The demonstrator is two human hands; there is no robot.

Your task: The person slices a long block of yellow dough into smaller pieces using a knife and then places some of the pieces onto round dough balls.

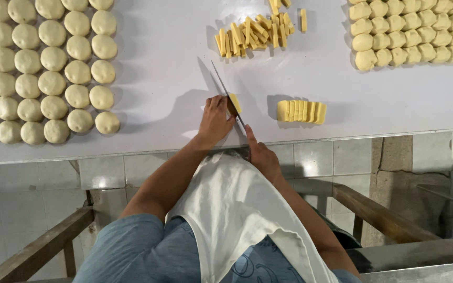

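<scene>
My left hand presses down on a small yellow block of butter on the white table. My right hand grips the handle of a long knife, its blade resting against the block and pointing away to the upper left. A row of cut yellow slices stands just right of the block. Further back lies a heap of yellow sticks.
Several rows of round dough balls cover the table's left side. More dough pieces are packed at the back right. The table's front edge runs above a tiled floor, with wooden rails below and a white apron at my front.
</scene>
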